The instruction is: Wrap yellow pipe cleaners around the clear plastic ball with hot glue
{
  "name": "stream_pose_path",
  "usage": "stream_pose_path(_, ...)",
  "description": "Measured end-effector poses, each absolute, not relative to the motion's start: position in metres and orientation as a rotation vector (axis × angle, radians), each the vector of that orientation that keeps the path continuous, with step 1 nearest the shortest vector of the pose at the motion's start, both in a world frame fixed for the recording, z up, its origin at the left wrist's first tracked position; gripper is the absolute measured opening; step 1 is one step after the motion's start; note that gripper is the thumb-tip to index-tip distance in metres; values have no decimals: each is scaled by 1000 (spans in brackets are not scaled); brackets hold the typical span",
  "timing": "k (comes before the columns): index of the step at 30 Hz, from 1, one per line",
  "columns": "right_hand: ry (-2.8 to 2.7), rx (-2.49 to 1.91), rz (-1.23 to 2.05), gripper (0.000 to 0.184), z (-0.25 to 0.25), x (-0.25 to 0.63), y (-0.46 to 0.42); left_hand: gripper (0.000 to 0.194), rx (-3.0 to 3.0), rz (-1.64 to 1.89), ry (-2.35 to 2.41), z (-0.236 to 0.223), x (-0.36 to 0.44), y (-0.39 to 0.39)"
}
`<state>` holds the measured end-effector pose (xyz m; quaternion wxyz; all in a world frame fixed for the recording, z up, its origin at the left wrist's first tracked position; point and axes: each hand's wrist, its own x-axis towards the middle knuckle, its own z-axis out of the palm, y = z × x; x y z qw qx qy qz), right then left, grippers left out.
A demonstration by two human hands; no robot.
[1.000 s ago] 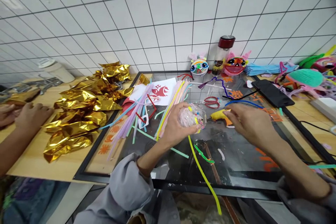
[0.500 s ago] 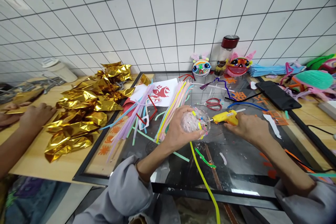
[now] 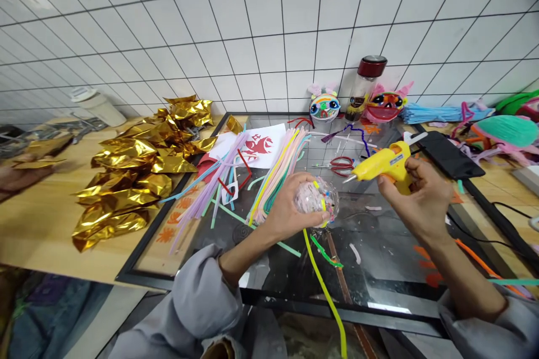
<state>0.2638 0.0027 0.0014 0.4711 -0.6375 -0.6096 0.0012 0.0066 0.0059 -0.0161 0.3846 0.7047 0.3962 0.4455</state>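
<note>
My left hand (image 3: pixel 290 207) is wrapped around a clear round ball (image 3: pixel 316 202) with pale filling and small colored bits on its right side. A long yellow pipe cleaner (image 3: pixel 324 289) hangs from below it past the table edge. In my right hand (image 3: pixel 421 196) is a yellow glue gun (image 3: pixel 383 167), its nozzle pointing left and down, apart from the ball. A white glue stick pokes out of the gun's back. Just behind the ball lie red-handled scissors (image 3: pixel 342 166). A short green pipe cleaner (image 3: pixel 326 252) rests in front.
Bundled pastel pipe cleaners (image 3: pixel 278 171) and crumpled gold foil (image 3: pixel 135 162) lie to the left. Along the wall stand a bottle (image 3: pixel 361 90) and two decorated animal heads (image 3: pixel 324 106). A black phone (image 3: pixel 452 154) is at right. Another person's hand (image 3: pixel 21 179) shows far left.
My right hand has lifted the glue gun away from the ball, up and to the right. My left hand keeps its hold. The other person's hand has drawn back left.
</note>
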Motion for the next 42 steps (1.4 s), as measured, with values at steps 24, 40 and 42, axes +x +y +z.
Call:
stream_pose_path(24, -1762, -1693, -400, 22, 20, 241, -22, 58, 1836, 1113, 963, -17, 5, 6)
stream_pose_path(40, -1783, -1739, -346, 26, 22, 241, -25, 58, 1851, 1102, 969, -16, 5, 6)
stream_pose_path(42, -1786, -1729, -340, 24, 21, 243, -25, 58, 1850, 1106, 963, -16, 5, 6)
